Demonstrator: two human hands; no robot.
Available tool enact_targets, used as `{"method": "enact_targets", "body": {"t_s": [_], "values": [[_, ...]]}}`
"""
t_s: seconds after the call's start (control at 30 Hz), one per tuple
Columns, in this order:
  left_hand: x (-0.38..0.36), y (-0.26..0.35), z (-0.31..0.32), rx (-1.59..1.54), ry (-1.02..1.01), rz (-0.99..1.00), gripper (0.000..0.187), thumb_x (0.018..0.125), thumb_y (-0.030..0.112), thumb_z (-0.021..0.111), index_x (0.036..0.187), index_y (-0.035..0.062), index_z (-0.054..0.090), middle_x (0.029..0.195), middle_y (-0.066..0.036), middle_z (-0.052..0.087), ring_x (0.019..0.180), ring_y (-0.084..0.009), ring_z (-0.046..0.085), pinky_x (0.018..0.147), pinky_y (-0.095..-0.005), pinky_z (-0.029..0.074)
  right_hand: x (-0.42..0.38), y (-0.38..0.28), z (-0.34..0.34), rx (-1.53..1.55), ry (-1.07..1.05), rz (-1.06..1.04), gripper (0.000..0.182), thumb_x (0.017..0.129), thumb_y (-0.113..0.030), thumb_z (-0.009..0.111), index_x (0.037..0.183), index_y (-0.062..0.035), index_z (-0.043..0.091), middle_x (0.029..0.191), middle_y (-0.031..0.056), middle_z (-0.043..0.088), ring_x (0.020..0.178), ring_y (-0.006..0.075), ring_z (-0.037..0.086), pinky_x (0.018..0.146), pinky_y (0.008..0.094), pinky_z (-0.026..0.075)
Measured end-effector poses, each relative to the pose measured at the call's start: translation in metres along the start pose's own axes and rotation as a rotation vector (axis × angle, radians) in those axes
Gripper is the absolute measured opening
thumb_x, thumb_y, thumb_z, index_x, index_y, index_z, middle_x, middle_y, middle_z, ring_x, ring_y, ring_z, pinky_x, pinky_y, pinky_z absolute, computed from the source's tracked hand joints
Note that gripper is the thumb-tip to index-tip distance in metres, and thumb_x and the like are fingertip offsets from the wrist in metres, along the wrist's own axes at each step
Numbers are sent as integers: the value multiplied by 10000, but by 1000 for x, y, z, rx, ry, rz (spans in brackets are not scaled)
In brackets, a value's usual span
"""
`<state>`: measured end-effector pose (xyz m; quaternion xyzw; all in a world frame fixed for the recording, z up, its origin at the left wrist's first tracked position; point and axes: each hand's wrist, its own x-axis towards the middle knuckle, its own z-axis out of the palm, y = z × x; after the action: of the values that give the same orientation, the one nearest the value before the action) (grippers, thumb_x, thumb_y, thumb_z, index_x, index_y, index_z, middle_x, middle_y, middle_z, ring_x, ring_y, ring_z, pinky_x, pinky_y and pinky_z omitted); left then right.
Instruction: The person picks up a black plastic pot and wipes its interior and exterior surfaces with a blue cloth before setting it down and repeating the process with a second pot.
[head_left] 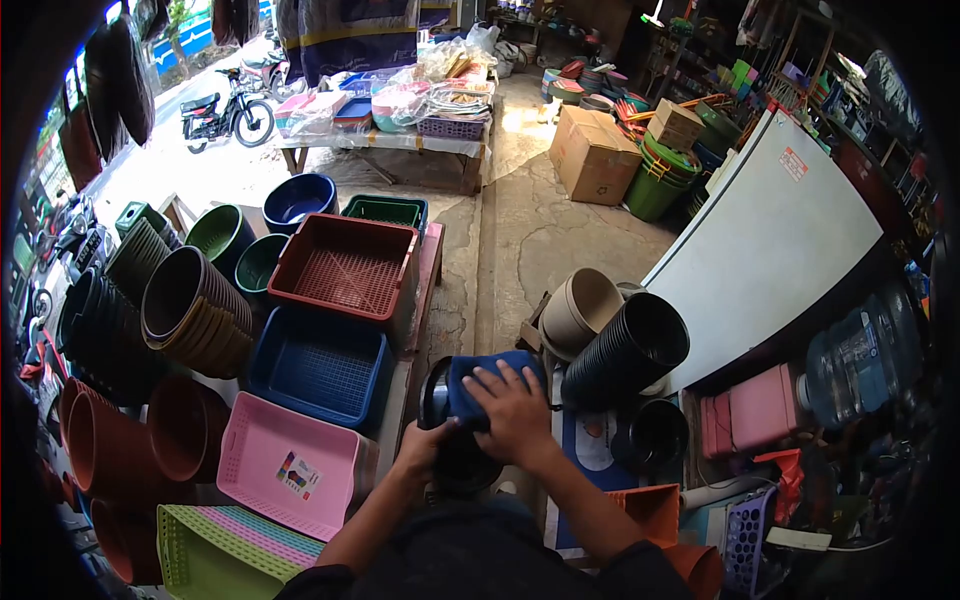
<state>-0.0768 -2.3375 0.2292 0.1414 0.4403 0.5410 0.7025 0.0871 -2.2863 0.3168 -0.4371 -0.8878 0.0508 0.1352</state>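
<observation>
A dark, glossy pot point(466, 464) is in front of me, low in the middle of the head view. My left hand point(425, 448) grips its left side, with the thumb over the edge and the other fingers mostly hidden. Spread across a folded blue cloth point(468, 385), my right hand point(512, 415) presses it against the far part of the pot. Part of the pot is covered by the cloth and both hands. Close by on the right stands a tall stack of black pots point(625, 345).
Blue point(322, 365), red-brown point(345, 265) and pink point(290, 465) plastic baskets line the left side, beside stacked brown pots point(195, 295). Beige pots point(580, 310) stand at right, near a white panel point(775, 240). Farther off are a cardboard box point(595, 155) and a goods table point(385, 145).
</observation>
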Motion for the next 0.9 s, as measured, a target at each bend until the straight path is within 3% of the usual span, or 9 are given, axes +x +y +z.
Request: {"method": "enact_targets", "body": {"t_s": [0.2, 0.3, 0.4, 0.47, 0.53, 0.57, 0.63, 0.73, 0.9], "values": [[-4, 17, -8, 16, -133, -1, 390, 824, 119, 724, 1147, -39, 573, 1060, -151, 658, 944, -270, 665, 875, -404, 541, 2, 61, -1, 577, 85, 404, 427, 863, -323, 618, 1167, -24, 615, 1149, 185, 635, 1127, 349, 574, 981, 371, 426], [1, 14, -15, -134, -175, 1, 430, 839, 138, 709, 1193, -43, 546, 1115, -170, 638, 1010, -292, 643, 931, -432, 514, -21, 93, 29, 1289, 101, 670, 511, 907, -405, 600, 1189, 21, 584, 1162, 181, 614, 1135, 248, 567, 964, 333, 414], [12, 6, -22, -270, -203, -15, 450, 869, 153, 676, 1240, -45, 515, 1186, -188, 605, 1089, -312, 608, 990, -455, 473, -43, 79, 41, 1051, 194, 886, 531, 920, -383, 585, 1259, 23, 542, 1198, 195, 598, 1185, 263, 543, 998, 337, 392], [15, 3, -21, -243, -192, 16, 409, 927, 194, 596, 1263, -26, 516, 1228, -179, 596, 1120, -307, 595, 1013, -451, 449, -48, 54, 29, 1060, 156, 829, 582, 928, -366, 560, 1338, 36, 462, 1305, 229, 528, 1296, 294, 449, 1072, 348, 320], [25, -5, -25, -251, -153, 14, 409, 935, 195, 585, 1269, -29, 508, 1236, -183, 590, 1127, -312, 590, 1017, -453, 447, -58, 40, 45, 770, 353, 509, 588, 920, -331, 547, 1406, -31, 411, 1436, 190, 420, 1376, 321, 338, 1125, 414, 241], [28, -8, -26, -261, -113, 20, 410, 943, 196, 574, 1276, -32, 500, 1244, -187, 584, 1135, -317, 586, 1021, -455, 445, -56, 30, 39, 771, 359, 518, 588, 920, -331, 547, 1406, -31, 411, 1436, 190, 420, 1376, 321, 338, 1125, 414, 241], [30, -11, -27, -252, -128, -7, 413, 946, 201, 570, 1278, -33, 497, 1245, -191, 582, 1140, -321, 582, 1024, -461, 443, -54, 8, 16, 504, 172, 310, 597, 896, -296, 555, 1448, -148, 383, 1521, 121, 315, 1420, 335, 243, 1140, 495, 184], [28, -13, -27, -256, -145, -69, 441, 920, 190, 614, 1274, -40, 490, 1224, -195, 587, 1115, -322, 594, 994, -462, 468, -41, -1, 1, 411, 139, 231, 591, 886, -284, 561, 1450, -244, 390, 1528, 72, 316, 1424, 325, 242, 1136, 527, 162], [26, -12, -26, -167, -194, -123, 460, 893, 164, 656, 1264, -50, 489, 1197, -191, 598, 1074, -315, 616, 953, -458, 500, -16, 46, 13, 462, 266, 325, 543, 920, -285, 520, 1442, -199, 397, 1500, 126, 349, 1401, 350, 280, 1123, 505, 222]]}}
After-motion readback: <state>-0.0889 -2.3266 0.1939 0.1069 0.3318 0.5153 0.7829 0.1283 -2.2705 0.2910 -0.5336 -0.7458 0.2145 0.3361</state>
